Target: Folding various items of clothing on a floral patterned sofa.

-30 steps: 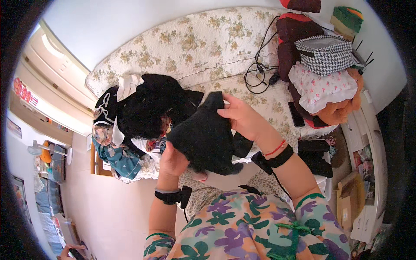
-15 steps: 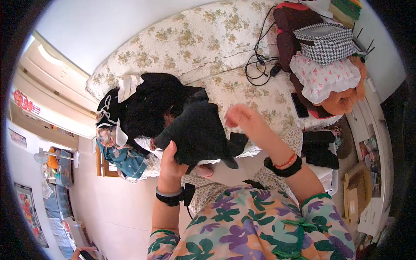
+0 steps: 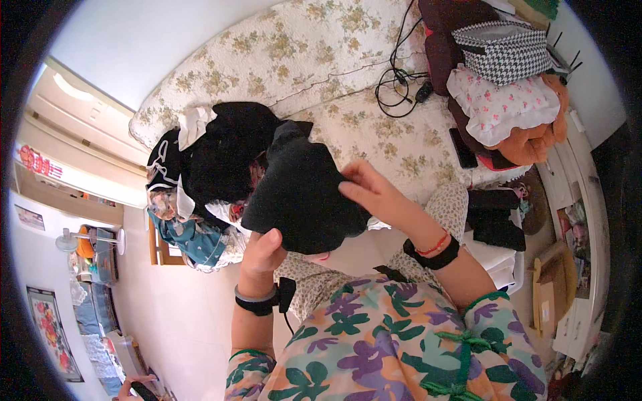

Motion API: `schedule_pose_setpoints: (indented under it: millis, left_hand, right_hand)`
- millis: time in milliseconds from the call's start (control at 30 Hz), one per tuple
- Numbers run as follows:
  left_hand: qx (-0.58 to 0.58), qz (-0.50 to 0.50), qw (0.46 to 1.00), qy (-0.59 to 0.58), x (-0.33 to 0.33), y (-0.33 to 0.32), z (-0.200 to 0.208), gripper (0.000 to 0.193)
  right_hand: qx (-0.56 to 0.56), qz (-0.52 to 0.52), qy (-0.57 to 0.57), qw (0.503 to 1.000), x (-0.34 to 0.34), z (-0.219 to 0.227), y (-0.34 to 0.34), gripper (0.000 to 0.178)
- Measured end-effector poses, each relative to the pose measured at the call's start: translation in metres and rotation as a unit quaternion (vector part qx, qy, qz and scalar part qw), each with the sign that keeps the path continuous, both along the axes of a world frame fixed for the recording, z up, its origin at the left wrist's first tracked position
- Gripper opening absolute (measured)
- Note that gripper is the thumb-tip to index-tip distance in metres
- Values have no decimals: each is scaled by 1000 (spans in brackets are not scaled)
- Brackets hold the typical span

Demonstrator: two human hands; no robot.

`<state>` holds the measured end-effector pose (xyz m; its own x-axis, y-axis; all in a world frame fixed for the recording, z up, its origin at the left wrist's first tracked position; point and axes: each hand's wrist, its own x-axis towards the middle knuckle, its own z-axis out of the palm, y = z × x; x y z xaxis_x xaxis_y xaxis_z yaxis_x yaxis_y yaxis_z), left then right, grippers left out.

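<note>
**Black cloth (image 3: 301, 197) held up above the front edge of the sofa (image 3: 354, 144)**

The black cloth is held in the air, above the front edge of the sofa and apart from its seat. By the left hand (image 3: 263, 252) the lower left corner is gripped: the thumb is laid on the near side, and the other fingers are mostly hidden under the fabric. By this grip, it is judged, most of the weight is carried. The right hand (image 3: 368, 192) is placed at the right edge of the cloth, with its fingers bent and narrow; whether the fabric is pinched there or only touched cannot be told from this view. With one hand at each side, the broad face can be spread nearly flat, which is likely the reason for this placing.

At the left end of the sofa, dark clothes (image 3: 224, 157) are heaped, with a white cloth (image 3: 195, 127) at the back and a teal garment (image 3: 204, 246) hung over the front left corner. Toward the right end, a phone (image 3: 463, 148) is laid near the front edge. A black cable (image 3: 394, 79) is coiled farther back, well apart from the clothes.
</note>
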<state>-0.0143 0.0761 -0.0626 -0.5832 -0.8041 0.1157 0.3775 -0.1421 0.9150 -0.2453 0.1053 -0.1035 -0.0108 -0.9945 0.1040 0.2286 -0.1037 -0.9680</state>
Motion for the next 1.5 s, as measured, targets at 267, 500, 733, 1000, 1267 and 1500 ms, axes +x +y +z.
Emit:
schedule_pose_setpoints:
  millis: [267, 500, 733, 1000, 1267, 1500]
  left_hand:
    - [72, -51, 985, 150, -19, -13, 17, 70]
    - [-13, 72, 973, -219, -30, 4, 13, 42]
    - [-25, 98, 990, -98, -34, 4, 21, 44]
    - [-46, 52, 995, -77, -34, -4, 32, 54]
    - [-13, 29, 990, -140, -38, -8, 21, 50]
    - [-66, 88, 969, -219, -43, -9, 21, 34]
  right_hand:
    - [53, 58, 44, 996, -10, 15, 3, 29]
    - [50, 85, -56, 994, 1, 36, 2, 26]
    - [34, 62, 72, 995, 1, 23, 3, 41]
    - [6, 58, 279, 958, 6, 20, -9, 31]
    - [-91, 42, 154, 983, 10, 2, -16, 23]
    - [50, 119, -85, 988, 8, 29, -11, 31]
